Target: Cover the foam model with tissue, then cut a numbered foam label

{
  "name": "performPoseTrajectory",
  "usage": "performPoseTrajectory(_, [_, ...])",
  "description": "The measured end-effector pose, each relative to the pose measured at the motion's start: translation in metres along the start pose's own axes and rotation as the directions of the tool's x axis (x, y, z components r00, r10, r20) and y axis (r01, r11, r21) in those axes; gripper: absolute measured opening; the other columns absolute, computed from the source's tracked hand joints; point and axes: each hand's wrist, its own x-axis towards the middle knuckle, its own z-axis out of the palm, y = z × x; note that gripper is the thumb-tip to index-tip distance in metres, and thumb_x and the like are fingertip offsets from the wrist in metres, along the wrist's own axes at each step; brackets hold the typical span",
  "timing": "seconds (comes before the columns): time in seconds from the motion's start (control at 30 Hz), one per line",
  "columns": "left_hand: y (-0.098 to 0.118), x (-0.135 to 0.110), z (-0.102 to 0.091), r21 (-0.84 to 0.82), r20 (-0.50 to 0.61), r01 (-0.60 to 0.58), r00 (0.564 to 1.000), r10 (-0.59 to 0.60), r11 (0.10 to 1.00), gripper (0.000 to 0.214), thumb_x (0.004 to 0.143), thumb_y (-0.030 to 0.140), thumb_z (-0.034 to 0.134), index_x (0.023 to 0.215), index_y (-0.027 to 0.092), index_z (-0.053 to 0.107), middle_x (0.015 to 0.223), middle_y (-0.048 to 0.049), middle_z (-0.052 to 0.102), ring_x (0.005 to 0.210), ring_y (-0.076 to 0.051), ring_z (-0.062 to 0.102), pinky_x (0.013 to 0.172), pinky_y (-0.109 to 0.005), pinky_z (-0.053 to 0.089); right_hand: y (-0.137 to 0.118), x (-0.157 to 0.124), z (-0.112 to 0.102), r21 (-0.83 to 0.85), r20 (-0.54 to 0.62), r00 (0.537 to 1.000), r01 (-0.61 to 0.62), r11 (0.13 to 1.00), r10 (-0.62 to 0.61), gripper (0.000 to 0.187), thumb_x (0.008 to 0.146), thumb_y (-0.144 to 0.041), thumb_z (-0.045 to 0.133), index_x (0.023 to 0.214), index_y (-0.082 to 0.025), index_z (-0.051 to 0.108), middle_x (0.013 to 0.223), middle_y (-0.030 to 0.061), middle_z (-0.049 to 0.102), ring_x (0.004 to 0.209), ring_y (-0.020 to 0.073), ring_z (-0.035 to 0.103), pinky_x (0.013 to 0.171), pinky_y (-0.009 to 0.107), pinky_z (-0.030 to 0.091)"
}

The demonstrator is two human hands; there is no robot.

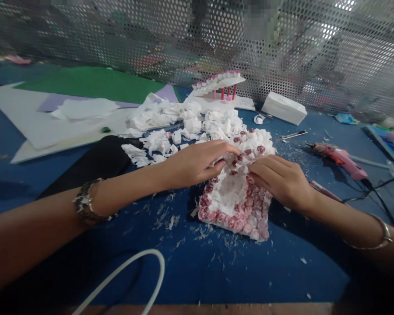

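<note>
Tissue is what I hold, and it tears easily. That is the first risk I see from the head camera. My left hand (197, 164) has thumb and fingers closed tight on a white tuft at the far middle of the flower board (236, 205). A hard tug there could rip the tuft or pull it off its base. My right hand (280, 179) rests on the board's right side with the fingers curled down onto the paper. The tips are hidden, so I cannot tell whether they pinch or only press. Pressing too hard could flatten the small rolled roses under the knuckles.

The glue gun (343, 159) lies near on the right with its cord (381, 192) trailing toward my right forearm. I think a careless elbow could snag the cord and drag the gun. A craft knife (293, 134) lies just beyond the board on the right, where a sweeping hand could reach it. Loose paper scraps (184, 122) are heaped to the far left and could stick to wet glue.

The board lies flat on the blue table (216, 271) between my hands, near the middle. It has a crumpled white centre, with pink and dark red rolled roses around the near edge and dotted across the far part.
</note>
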Motion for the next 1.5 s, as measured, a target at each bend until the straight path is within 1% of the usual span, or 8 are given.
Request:
performPoseTrajectory(0.23, [0.001, -0.002, -0.003, 0.087, 0.015, 0.012, 1.0, -0.013, 0.996, 0.037, 0.096, 0.024, 0.035, 0.129, 0.018, 0.051, 0.105, -0.0088, 0.063, 0.08, -0.015, 0.057, 0.071, -0.023, 0.043, 0.0, -0.002, -0.002, 0.094, 0.004, 0.996, -0.092, 0.991, 0.092, 0.014, 0.091, -0.013, 0.053, 0.095, -0.016, 0.067, 0.086, 0.0059, 0.07, 0.082, 0.015, 0.066, 0.069, 0.026, 0.052])
performPoseTrajectory(0.47, [0.008, -0.005, 0.001, 0.339, -0.014, -0.111, 0.992, 0.123, 0.934, 0.041, 0.091, 0.014, 0.041, 0.129, 0.019, 0.055, 0.094, -0.0086, 0.058, 0.062, -0.012, 0.048, 0.052, -0.023, 0.031, -0.002, -0.005, 0.005, 0.089, 0.008, 0.989, -0.146, 0.985, 0.146, 0.014, 0.094, -0.019, 0.051, 0.088, -0.016, 0.064, 0.077, 0.0033, 0.067, 0.07, 0.0108, 0.061, 0.061, 0.023, 0.047])
performPoseTrajectory(0.7, [0.011, -0.004, 0.001, 0.46, 0.056, -0.16, 0.987, 0.151, 0.873, 0.046, 0.094, 0.013, 0.036, 0.132, 0.027, 0.057, 0.09, -0.0077, 0.058, 0.054, -0.01, 0.04, 0.051, -0.025, 0.025, 0.0, -0.006, 0.002, -0.039, 0.0, 0.998, 0.06, 0.997, -0.06, 0.017, 0.094, -0.011, 0.047, 0.092, -0.014, 0.064, 0.078, 0.0038, 0.068, 0.07, 0.011, 0.06, 0.057, 0.024, 0.045])
performPoseTrajectory(0.8, [0.011, -0.003, 0.001, 0.48, 0.062, -0.164, 0.986, 0.153, 0.862, 0.047, 0.096, 0.012, 0.033, 0.132, 0.029, 0.057, 0.089, -0.0069, 0.06, 0.053, -0.01, 0.039, 0.053, -0.025, 0.026, 0.001, -0.007, 0.0, -0.082, 0.013, 0.996, 0.092, 0.992, -0.091, 0.017, 0.095, -0.012, 0.047, 0.091, -0.014, 0.064, 0.076, 0.0037, 0.068, 0.067, 0.0107, 0.059, 0.056, 0.024, 0.044])
performPoseTrajectory(0.93, [0.014, -0.002, -0.001, 0.502, 0.06, -0.21, 0.976, 0.208, 0.839, 0.043, 0.099, 0.014, 0.031, 0.129, 0.026, 0.059, 0.089, -0.0071, 0.063, 0.056, -0.011, 0.047, 0.056, -0.025, 0.03, 0.0, -0.006, 0.001, -0.066, -0.008, 0.997, 0.072, 0.995, -0.072, 0.013, 0.094, -0.014, 0.052, 0.088, -0.013, 0.063, 0.076, 0.0036, 0.068, 0.067, 0.0104, 0.06, 0.056, 0.024, 0.044])
performPoseTrajectory(1.17, [0.019, -0.005, -0.002, 0.721, 0.032, -0.263, 0.937, 0.347, 0.641, 0.046, 0.097, 0.003, 0.03, 0.125, 0.022, 0.061, 0.086, -0.0058, 0.067, 0.07, -0.014, 0.059, 0.061, -0.026, 0.034, -0.003, -0.004, 0.007, -0.03, -0.066, 0.998, -0.001, 1.0, -0.001, 0.014, 0.094, -0.014, 0.052, 0.083, -0.014, 0.062, 0.072, 0.0017, 0.067, 0.064, 0.0096, 0.059, 0.054, 0.022, 0.043])
performPoseTrajectory(1.33, [0.017, -0.007, 0.001, 0.737, 0.025, -0.275, 0.924, 0.382, 0.618, 0.042, 0.096, 0.003, 0.034, 0.122, 0.02, 0.063, 0.081, -0.0049, 0.066, 0.066, -0.013, 0.059, 0.06, -0.026, 0.035, -0.003, -0.004, 0.011, 0.016, -0.086, 0.991, -0.104, 0.994, 0.105, 0.013, 0.094, -0.017, 0.052, 0.085, -0.015, 0.061, 0.074, 0.0018, 0.067, 0.066, 0.0093, 0.06, 0.058, 0.022, 0.045])
performPoseTrajectory(1.5, [0.016, -0.006, 0.001, 0.735, 0.037, -0.284, 0.924, 0.381, 0.616, 0.039, 0.097, 0.006, 0.035, 0.119, 0.019, 0.063, 0.08, -0.0048, 0.066, 0.066, -0.013, 0.059, 0.061, -0.027, 0.035, -0.004, -0.002, 0.012, -0.051, -0.065, 0.991, -0.124, 0.991, 0.12, 0.022, 0.094, -0.018, 0.049, 0.073, -0.016, 0.058, 0.063, 0.0001, 0.061, 0.055, 0.0095, 0.054, 0.049, 0.024, 0.039])
